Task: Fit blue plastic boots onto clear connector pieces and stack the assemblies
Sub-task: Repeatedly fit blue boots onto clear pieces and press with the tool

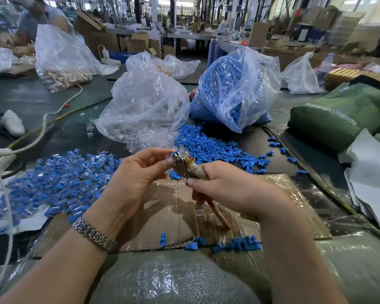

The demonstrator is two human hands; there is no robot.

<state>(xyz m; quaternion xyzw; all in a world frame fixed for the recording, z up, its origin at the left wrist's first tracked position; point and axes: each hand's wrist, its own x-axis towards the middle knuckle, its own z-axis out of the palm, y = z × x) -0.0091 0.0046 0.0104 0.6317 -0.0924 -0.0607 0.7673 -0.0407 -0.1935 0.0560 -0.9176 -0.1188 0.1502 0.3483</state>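
Boots already fitted onto clear connectors lay heaped as finished assemblies (59, 183) at the far left of the table (42, 97). Right of that heap, the left hand (132, 178) curled its fingers and pinched a single blue boot (175, 153) at the tips, holding it against the head of a tape-wrapped tool (190, 167). A clear connector piece (183, 149) seemed to sit on that tool tip, though glare made it hard to be sure. The right hand (226, 189) was wrapped tightly around the tool's handle, over a sheet of cardboard (173, 216). Behind the hands stood a bag of clear connectors (145, 106), then loose blue boots (213, 148) spilling from a bag of blue boots (235, 88) further right. To do this step well, the boot probably needed to be lined up squarely with the connector before pressing, the tool held steady, and the push kept straight until it seated fully.
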